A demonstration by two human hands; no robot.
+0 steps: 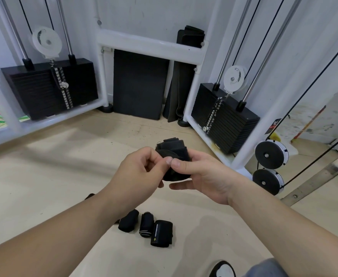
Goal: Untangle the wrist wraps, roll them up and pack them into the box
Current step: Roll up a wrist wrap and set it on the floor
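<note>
Your left hand (142, 170) and your right hand (202, 174) meet in the air, and both pinch one black wrist wrap (174, 154), with its roll held between them. You are in the rolling step. It seems the loose end, maybe the fastening strip, stands up just beyond your fingers. The next move asks for a tight roll and this end pressed down flat. Below your wrists, on the floor (44, 186), three rolled wraps (146, 224) lie side by side, one with printed lettering. No box is in view.

Wrist wrap (172, 154): matt black woven cloth. Weight stack (50, 86): dull black metal. Guide rods (231, 43): polished steel. Floor (44, 176): smooth, pale.
</note>
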